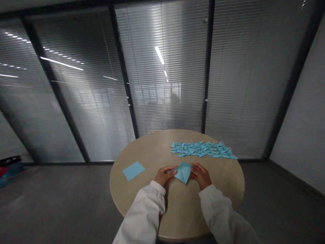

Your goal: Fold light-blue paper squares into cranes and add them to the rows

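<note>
A partly folded light-blue paper (183, 172) lies on the round wooden table (152, 149), pointed end toward me. My left hand (165, 176) pinches its left edge with closed fingers. My right hand (201, 175) grips its right edge, fingers curled. Both arms wear white sleeves. A flat stack of light-blue square sheets (133, 170) lies to the left of my left hand, apart from it.
Several finished light-blue folded paper figures (201, 149) lie in rows at the table's far right. Beyond the table stand glass walls with blinds. Grey carpet surrounds the table; a dark and red object (10, 164) sits on the floor at far left.
</note>
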Action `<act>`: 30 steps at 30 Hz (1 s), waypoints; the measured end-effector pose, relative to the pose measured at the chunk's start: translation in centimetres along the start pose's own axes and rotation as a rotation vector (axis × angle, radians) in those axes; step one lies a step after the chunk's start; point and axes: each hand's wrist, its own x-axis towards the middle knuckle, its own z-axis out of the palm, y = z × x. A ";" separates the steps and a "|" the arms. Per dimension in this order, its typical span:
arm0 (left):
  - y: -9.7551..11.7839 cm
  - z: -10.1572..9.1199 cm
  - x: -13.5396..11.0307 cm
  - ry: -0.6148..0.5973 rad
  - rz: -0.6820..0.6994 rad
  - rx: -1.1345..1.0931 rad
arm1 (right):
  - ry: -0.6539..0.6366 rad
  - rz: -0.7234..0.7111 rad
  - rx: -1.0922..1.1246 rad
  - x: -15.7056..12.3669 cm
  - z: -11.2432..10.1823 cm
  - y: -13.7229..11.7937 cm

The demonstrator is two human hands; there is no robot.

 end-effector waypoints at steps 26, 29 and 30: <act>0.1 0.6 -0.6 -0.086 0.133 0.356 | -0.053 -0.226 -0.244 -1.0 0.8 -1.7; 0.7 0.7 -0.9 -0.023 0.297 0.586 | -0.066 -0.413 -0.405 -1.4 1.0 -2.2; 0.9 0.8 -1.0 -0.013 0.332 0.649 | -0.073 -0.506 -0.483 -1.6 1.2 -2.3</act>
